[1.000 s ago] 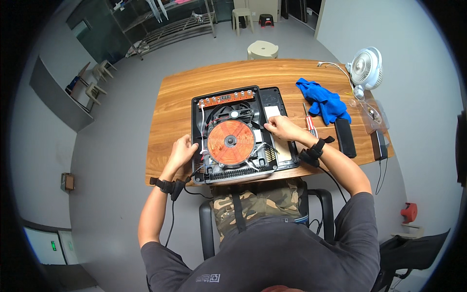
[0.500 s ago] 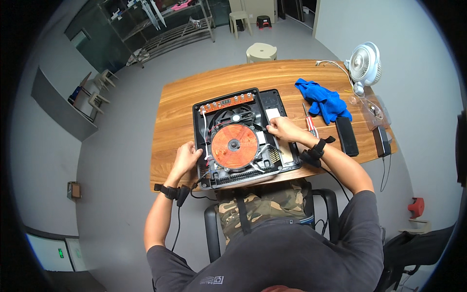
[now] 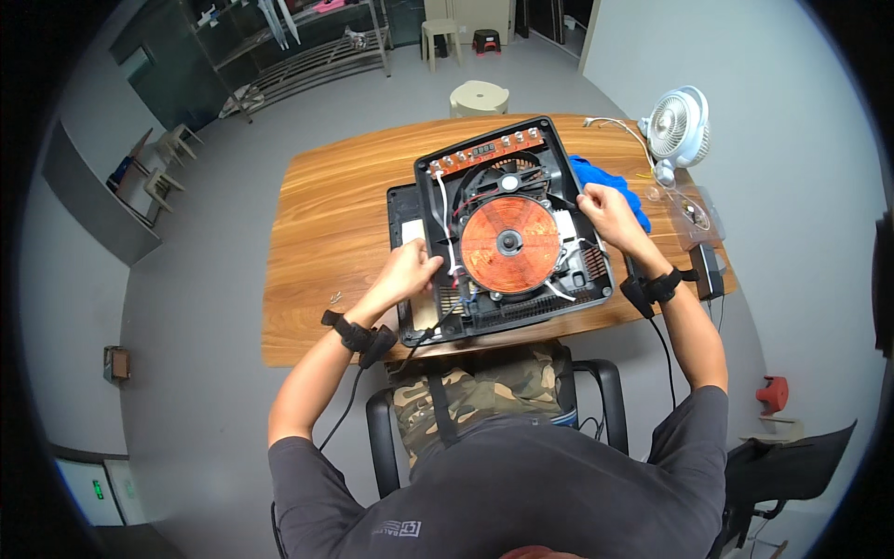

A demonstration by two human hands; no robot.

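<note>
The left hand (image 3: pixel 410 270) and right hand (image 3: pixel 610 216) grasp opposite sides of an opened cooker (image 3: pixel 509 244) over the tabletop (image 3: pixel 326 214), a black panel (image 3: pixel 401 203) showing beyond its left edge. This looks like positioning; next calls for level support.

Workshop-ish: opened elec. appliance (image 3: pixel 510 244), metal rack (image 3: pixel 312 74) bkgd.
</note>
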